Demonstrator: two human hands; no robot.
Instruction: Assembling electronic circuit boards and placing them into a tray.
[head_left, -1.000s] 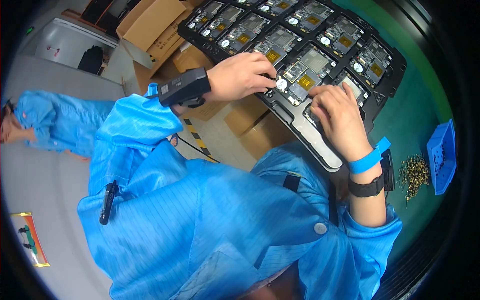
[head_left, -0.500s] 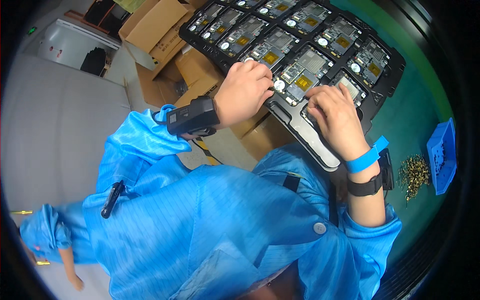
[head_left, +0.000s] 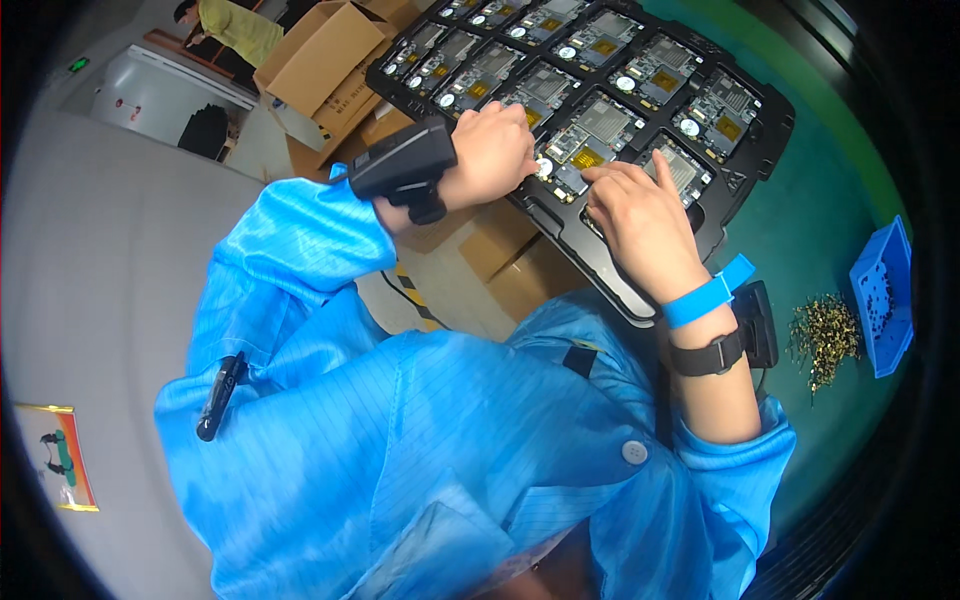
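Note:
A black tray [head_left: 770,150] holds rows of circuit boards, each with a round white sticker and an amber patch. At the tray's near edge, my left hand [head_left: 492,152] is closed, its fingertips at the left end of one circuit board [head_left: 607,122], beside its sticker. Bent over the near right side of that board is my right hand [head_left: 645,222], fingers drawn together and one finger raised towards the neighbouring board [head_left: 682,170]. What either hand pinches is hidden beneath the fingers. Black devices are strapped to both wrists, and a blue band circles the right one.
On the green mat [head_left: 790,235] at right lie a heap of small gold-and-black parts [head_left: 825,340] and a blue bin [head_left: 885,300] with small dark pieces inside. Open cardboard boxes [head_left: 320,60] stand beyond the tray at left. A person in a yellow top [head_left: 240,30] is farther back.
The view has shifted slightly. Both hands stay at the same board, with the right fingers a little lower over it. The blue-sleeved person at lower left has gone from view.

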